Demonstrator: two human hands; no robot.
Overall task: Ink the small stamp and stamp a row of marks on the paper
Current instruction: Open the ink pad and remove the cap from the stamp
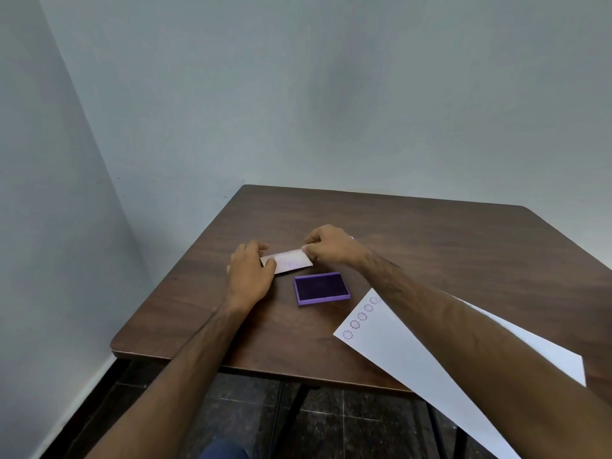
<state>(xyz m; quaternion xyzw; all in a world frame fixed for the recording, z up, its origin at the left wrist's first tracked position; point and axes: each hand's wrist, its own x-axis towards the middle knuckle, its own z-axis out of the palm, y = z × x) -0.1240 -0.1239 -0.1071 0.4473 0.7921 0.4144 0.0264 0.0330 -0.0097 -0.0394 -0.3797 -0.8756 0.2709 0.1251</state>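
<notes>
A pale, flat ink pad lid [292, 262] lies on the table just beyond the open purple ink pad [322, 288]. My left hand [251, 274] pinches the lid's left end and my right hand [331, 248] pinches its right end. The white paper [414, 366] lies at the right under my right forearm. A row of several purple smiley marks [361, 317] runs along its left edge. The small stamp is hidden. A tiny pale tip shows behind my right hand, and I cannot tell what it is.
The brown wooden table [430, 240] stands in a corner, with grey walls at the left and behind it. The paper hangs over the table's near edge. Dark floor tiles and table legs show below.
</notes>
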